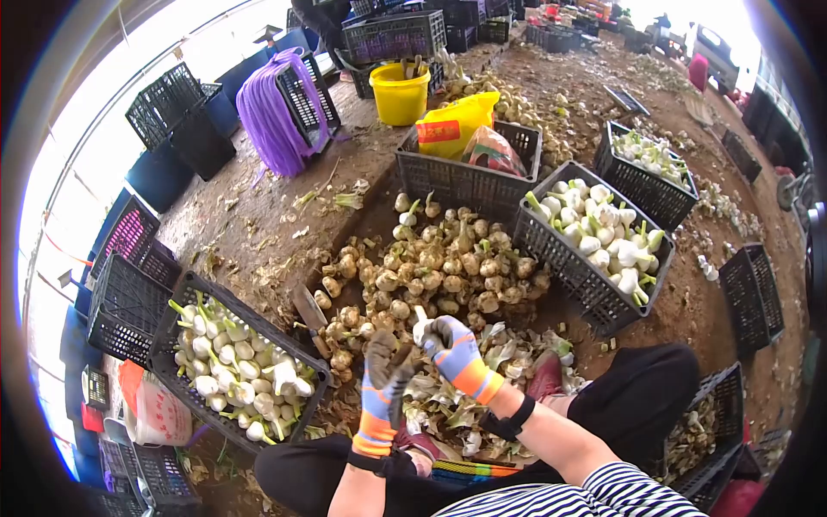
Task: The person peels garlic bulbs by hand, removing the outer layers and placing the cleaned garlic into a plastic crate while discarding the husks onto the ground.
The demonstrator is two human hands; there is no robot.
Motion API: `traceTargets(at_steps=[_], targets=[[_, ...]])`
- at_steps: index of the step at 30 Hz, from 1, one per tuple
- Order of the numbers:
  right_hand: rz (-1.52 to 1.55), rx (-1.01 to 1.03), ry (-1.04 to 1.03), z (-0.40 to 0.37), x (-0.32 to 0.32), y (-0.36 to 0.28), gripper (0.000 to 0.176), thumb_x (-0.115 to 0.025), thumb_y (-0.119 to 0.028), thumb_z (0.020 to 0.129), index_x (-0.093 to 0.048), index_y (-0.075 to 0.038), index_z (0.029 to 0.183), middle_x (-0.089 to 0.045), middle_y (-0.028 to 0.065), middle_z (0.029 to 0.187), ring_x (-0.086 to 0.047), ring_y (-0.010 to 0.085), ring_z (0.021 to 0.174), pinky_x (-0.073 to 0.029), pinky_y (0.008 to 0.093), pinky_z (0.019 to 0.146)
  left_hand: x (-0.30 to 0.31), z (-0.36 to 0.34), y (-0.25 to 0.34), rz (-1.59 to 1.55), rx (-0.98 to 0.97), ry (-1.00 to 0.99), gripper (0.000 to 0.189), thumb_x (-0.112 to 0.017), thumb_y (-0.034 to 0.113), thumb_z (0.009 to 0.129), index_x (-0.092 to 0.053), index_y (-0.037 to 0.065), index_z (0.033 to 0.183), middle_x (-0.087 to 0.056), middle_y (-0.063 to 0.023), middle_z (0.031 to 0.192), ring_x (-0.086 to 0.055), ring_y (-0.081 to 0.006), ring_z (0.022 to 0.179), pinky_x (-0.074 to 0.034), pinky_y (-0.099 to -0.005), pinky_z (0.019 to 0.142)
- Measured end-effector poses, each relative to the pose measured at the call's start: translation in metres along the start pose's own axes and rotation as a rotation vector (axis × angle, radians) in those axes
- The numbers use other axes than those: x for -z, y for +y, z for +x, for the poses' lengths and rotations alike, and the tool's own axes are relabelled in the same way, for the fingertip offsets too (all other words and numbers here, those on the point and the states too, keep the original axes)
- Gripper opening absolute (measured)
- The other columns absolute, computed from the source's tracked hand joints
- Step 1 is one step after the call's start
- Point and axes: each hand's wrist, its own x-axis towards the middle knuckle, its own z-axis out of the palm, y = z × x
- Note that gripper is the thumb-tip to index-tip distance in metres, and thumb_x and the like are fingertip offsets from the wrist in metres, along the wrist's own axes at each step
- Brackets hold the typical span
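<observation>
My right hand [459, 351], in a grey, blue and orange glove, is closed on a white garlic bulb [421, 327] with a short stalk. Beside it on the left, my left hand [381, 388] wears a matching glove with dark, soiled fingers; what it holds, if anything, is too unclear to name. Just beyond both hands lies a heap of brownish garlic bulbs [439, 263]. Under and around them are pale peeled skins [508, 349]. A crate of white bulbs [155, 345] stands at the left, another [603, 314] at the right.
A black crate [465, 185] with a yellow bag [457, 125] stands beyond the heap, near a yellow bucket [400, 95]. Purple strapping [271, 116] hangs over a crate at the upper left. A smaller garlic crate [642, 181] is at the upper right. Someone's dark-clothed legs [323, 21] show at the top.
</observation>
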Motion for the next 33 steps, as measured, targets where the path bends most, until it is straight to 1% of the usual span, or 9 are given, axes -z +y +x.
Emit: traceTargets(at_steps=[1,7,11,14,21,23,26,29,33], targets=[[-0.032,-0.01,-0.131,-0.008,0.003,0.0,0.014,-0.056,0.006,0.08,-0.054,0.003,0.094,-0.058,0.0053,0.084,-0.055,0.0114,0.079,-0.045,0.0243,0.072,0.0,0.001,-0.007,0.08,-0.034,-0.05,0.07,-0.066,0.023,0.087,-0.027,0.005,0.142,-0.043,-0.0108,0.134,-0.05,-0.0222,0.116,-0.047,-0.0359,0.093],[0.217,0.03,-0.407,-0.016,-0.001,-0.029,0.024,-0.054,0.008,0.077,-0.055,0.002,0.1,-0.057,0.0061,0.098,-0.055,0.0132,0.091,-0.044,0.0244,0.083,0.004,0.009,-0.005,-0.054,0.127,0.19,0.047,-0.045,0.034,0.098,-0.038,0.001,0.131,-0.058,-0.0096,0.11,-0.059,-0.017,0.095,-0.049,-0.0277,0.084],[0.441,-0.363,0.067,0.005,0.039,0.06,0.015,-0.061,0.0,0.079,-0.065,-0.004,0.092,-0.064,0.0022,0.08,-0.056,0.008,0.069,-0.048,0.023,0.064,0.025,0.016,0.0,-0.311,0.098,0.529,0.032,-0.053,0.026,0.094,-0.048,0.01,0.12,-0.057,-0.0024,0.091,-0.057,-0.0146,0.083,-0.05,-0.0335,0.081],[-0.929,-0.467,-0.05,0.011,0.085,0.104,0.042,-0.063,-0.013,0.073,-0.062,-0.009,0.115,-0.063,0.021,0.107,-0.061,0.0313,0.1,-0.048,0.0355,0.089,0.038,0.017,-0.001,-0.185,-0.052,0.62,0.041,-0.057,0.018,0.091,-0.043,0.008,0.128,-0.053,-0.006,0.11,-0.056,-0.0178,0.091,-0.05,-0.0336,0.079],[-1.049,-0.382,-0.966,-0.017,-0.017,0.16,0.043,-0.053,-0.013,0.075,-0.061,-0.014,0.118,-0.05,0.0181,0.131,-0.056,0.0327,0.112,-0.045,0.0384,0.095,0.025,0.019,0.003,-0.025,-0.049,0.6,0.043,-0.057,0.012,0.091,-0.041,0.007,0.131,-0.051,-0.0095,0.118,-0.055,-0.0183,0.099,-0.049,-0.0328,0.084],[-1.111,-0.388,-0.964,-0.032,-0.034,0.177,0.038,-0.053,-0.015,0.076,-0.063,-0.013,0.113,-0.05,0.0148,0.132,-0.057,0.0315,0.111,-0.046,0.0389,0.093,0.043,0.016,-0.011,0.05,-0.098,0.54,0.039,-0.054,0.001,0.091,-0.046,0.005,0.129,-0.057,-0.0076,0.114,-0.056,-0.0162,0.1,-0.05,-0.0305,0.084],[-0.93,-0.539,-0.667,-0.024,-0.037,0.206,0.032,-0.059,-0.022,0.076,-0.067,-0.014,0.106,-0.064,0.0128,0.111,-0.06,0.0334,0.105,-0.049,0.0414,0.087,0.052,0.012,-0.029,-0.001,-0.036,0.648,0.038,-0.054,0.006,0.089,-0.048,0.009,0.126,-0.058,-0.005,0.111,-0.056,-0.0166,0.1,-0.049,-0.0323,0.081],[-0.236,-0.537,-0.254,-0.02,-0.033,0.166,0.023,-0.067,-0.013,0.075,-0.07,-0.005,0.097,-0.07,0.008,0.084,-0.066,0.0172,0.074,-0.051,0.0302,0.066,0.087,0.001,-0.067,-0.029,0.194,0.552,0.05,-0.06,0.017,0.089,-0.04,0.011,0.134,-0.058,-0.0025,0.109,-0.056,-0.0157,0.097,-0.049,-0.0304,0.077],[0.623,-0.802,-0.704,0.016,-0.019,0.076,0.029,-0.063,-0.01,0.083,-0.062,-0.003,0.112,-0.068,0.007,0.088,-0.064,0.0149,0.071,-0.051,0.026,0.06,0.079,0.0,-0.042,-0.259,0.496,0.38,0.038,-0.061,0.026,0.088,-0.053,0.006,0.119,-0.058,-0.0059,0.11,-0.059,-0.0178,0.09,-0.053,-0.0306,0.072]])
